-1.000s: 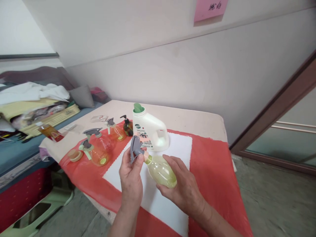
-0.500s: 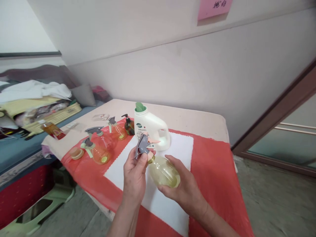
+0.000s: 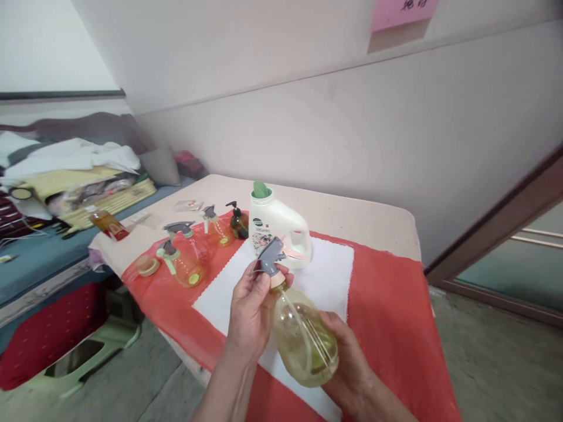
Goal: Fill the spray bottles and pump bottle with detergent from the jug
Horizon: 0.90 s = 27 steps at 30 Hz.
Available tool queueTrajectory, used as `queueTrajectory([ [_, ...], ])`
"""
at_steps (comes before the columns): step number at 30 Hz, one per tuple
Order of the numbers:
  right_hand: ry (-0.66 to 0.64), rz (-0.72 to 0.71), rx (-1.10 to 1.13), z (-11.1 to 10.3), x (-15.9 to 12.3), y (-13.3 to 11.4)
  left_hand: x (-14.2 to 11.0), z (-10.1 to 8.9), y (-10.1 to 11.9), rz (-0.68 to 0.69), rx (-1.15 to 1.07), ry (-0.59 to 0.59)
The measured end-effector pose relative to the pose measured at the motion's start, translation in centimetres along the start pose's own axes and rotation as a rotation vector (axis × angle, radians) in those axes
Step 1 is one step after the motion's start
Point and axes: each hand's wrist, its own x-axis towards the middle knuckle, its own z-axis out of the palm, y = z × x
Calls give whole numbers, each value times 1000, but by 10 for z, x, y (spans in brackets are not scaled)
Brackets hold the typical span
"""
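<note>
Both hands hold a clear yellowish spray bottle, tilted above a white cloth. My left hand is closed around the bottle's neck, just under its grey trigger head and pale collar. My right hand grips the body from the right and behind; some of its fingers are hidden by the bottle. A thin dip tube shows inside the bottle. Right behind the trigger head stands a white handled jug with a green piece in its mouth.
On the red cloth to the left stand several spray bottles, a dark pump bottle and a round lid. An amber bottle lies at the table's left edge. A stool with a red cover stands below.
The spray bottle has come lower and closer, with its base swung down. My right hand has moved down and right with it. The whole view has shifted slightly.
</note>
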Motion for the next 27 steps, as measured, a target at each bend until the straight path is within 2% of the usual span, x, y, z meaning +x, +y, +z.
queueTrajectory([
  [3, -11, 83, 70, 1, 0, 6, -2, 3, -2, -36, -59, 44],
  [7, 17, 67, 98, -5, 2, 13, -2, 5, -1, -73, -61, 97],
  [10, 39, 93, 49, -13, 4, 19, -2, 6, 2, -88, -14, 102],
  [13, -13, 87, -48, -15, 4, 19, -4, 7, 5, -108, 42, 84],
  [17, -62, 31, -161, -8, 3, 13, -7, 6, 8, -116, 94, 68],
  [22, -3, -26, -227, 5, -2, 6, -6, 5, 5, -174, 63, 87],
  [25, 47, -24, -188, 8, -4, 2, -4, 5, 2, -184, 51, 84],
  [27, 19, -4, -119, 8, -5, 1, -4, 5, 1, -193, 36, 60],
])
